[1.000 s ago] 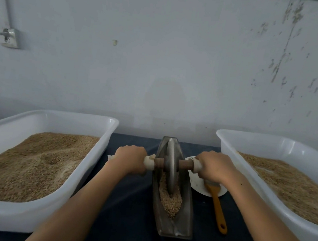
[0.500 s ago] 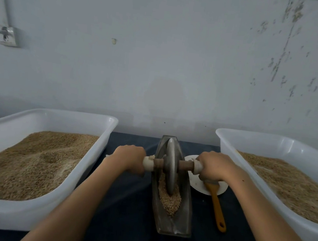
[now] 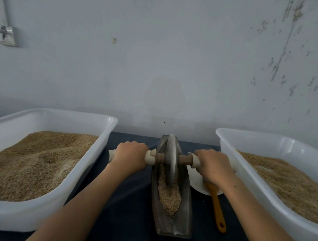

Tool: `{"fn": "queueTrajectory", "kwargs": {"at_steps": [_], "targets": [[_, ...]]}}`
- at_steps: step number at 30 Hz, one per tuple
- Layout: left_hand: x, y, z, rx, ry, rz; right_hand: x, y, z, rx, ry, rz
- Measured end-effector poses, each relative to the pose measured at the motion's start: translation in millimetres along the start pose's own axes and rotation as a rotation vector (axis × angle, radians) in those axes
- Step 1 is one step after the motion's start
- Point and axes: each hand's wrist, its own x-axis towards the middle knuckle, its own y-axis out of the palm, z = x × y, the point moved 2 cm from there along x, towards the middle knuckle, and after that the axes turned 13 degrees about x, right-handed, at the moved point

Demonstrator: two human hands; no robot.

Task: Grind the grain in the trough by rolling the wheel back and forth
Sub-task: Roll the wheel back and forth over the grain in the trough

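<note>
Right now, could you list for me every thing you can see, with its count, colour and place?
trough: 1, grey metal, centre of the table, lengthwise away from the person
wheel: 1, grey disc, upright in the trough, toward its far end
axle: 1, brown wood with pale wrapped ends, through the wheel
grain: 1 heap, tan, in the trough, near side of the wheel
left tub: 1, white, left of the trough, holds tan grain
right tub: 1, white, right of the trough, holds tan grain
plate: 1, white, right of the trough, partly hidden
brush: 1, orange handle, lying on the plate
cloth: 1, dark blue, covers the table
socket: 1, white, wall, upper left
left hand: 1, grips the left axle end
right hand: 1, grips the right axle end
</note>
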Motion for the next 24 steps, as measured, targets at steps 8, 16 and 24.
{"fn": "queueTrajectory", "kwargs": {"at_steps": [8, 16, 24], "targets": [[0, -5, 0, 0.016, 0.063, 0.143, 1, -9, -2, 0.013, 0.115, 0.355], [1, -7, 4, -0.039, 0.14, 0.292, -5, -17, 0, 0.138, 0.222, 0.587], [1, -1, 3, -0.04, 0.065, 0.121, -3, -9, 5, -0.019, 0.061, 0.164]]}}
